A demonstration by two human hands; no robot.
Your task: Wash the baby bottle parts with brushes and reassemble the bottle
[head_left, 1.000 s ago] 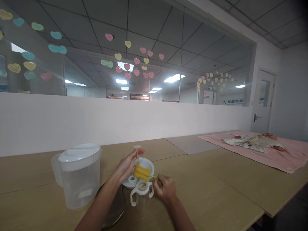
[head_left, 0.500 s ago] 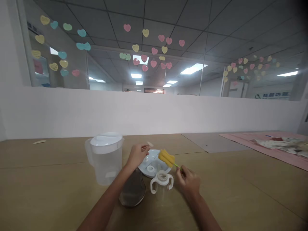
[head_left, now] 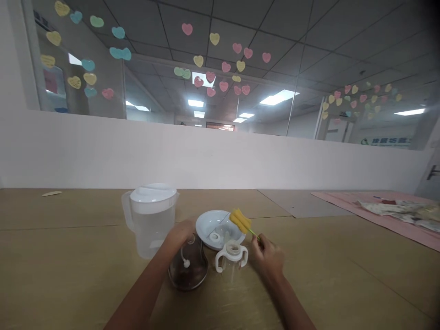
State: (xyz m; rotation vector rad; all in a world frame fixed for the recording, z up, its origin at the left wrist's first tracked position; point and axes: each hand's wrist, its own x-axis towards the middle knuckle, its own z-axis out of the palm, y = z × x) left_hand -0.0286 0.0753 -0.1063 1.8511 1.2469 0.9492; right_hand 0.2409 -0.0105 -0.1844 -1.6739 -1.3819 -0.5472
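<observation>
My right hand (head_left: 270, 256) is closed around the thin green handle of a yellow sponge brush (head_left: 240, 221); its head is raised over the plate's right edge. A two-handled clear training cup (head_left: 232, 259) with a white collar stands upright just left of that hand, without a lid. My left hand (head_left: 181, 233) is over a dark kidney-shaped tray (head_left: 189, 278), its fingers partly hidden and seemingly closed on the upper end of a straw with a white ball end (head_left: 186, 261). Behind the cup, a white plate (head_left: 205, 220) bears a white ring (head_left: 215, 237) and clear parts.
A clear pitcher with a white lid (head_left: 153, 224) stands left of my left forearm. Far to the left lies a flat pale piece (head_left: 51, 194). On the right, a pink cloth (head_left: 338, 201) bears crumpled fabric. A white wall (head_left: 220, 158) runs behind the table.
My left hand has moved left and down from above the plate to the dark tray, bringing the straw piece with it. My right hand with the sponge brush has stayed nearly in place.
</observation>
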